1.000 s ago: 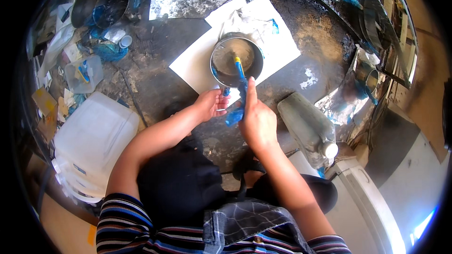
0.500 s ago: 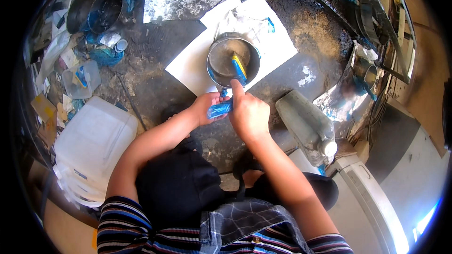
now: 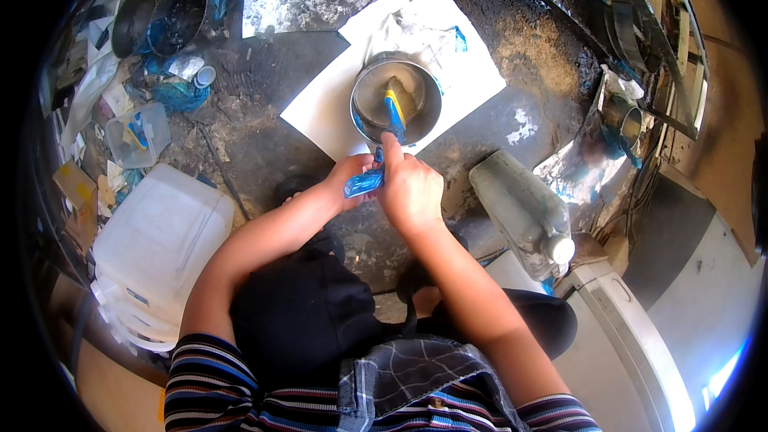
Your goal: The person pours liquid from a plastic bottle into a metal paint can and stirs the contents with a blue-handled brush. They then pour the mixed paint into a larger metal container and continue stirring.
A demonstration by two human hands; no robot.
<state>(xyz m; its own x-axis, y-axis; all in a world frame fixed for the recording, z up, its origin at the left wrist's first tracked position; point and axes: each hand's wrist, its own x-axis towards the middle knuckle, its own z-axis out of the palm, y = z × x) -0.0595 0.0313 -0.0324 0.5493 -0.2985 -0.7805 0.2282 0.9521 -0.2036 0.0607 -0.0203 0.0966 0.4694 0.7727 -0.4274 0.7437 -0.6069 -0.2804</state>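
Clamping brush in right hand; pushing it farther into pot, set toward white sheet's near corner, so apparently reaching nearer far wall. Cannot tell left hand's grip.

The hands are beside a metal pot on paper, the right gripping a blue-and-yellow tool.

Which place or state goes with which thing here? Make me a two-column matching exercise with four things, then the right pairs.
Things:
1. metal pot
2. blue-and-yellow tool
3. greyish jug
4. whitish container

Places or states:
A. left of the left hand
B. held in the right hand, reaching into the metal pot
C. right of the right hand
D. white sheet showing around it

Pairs: 1-D, 2-B, 3-C, 4-A
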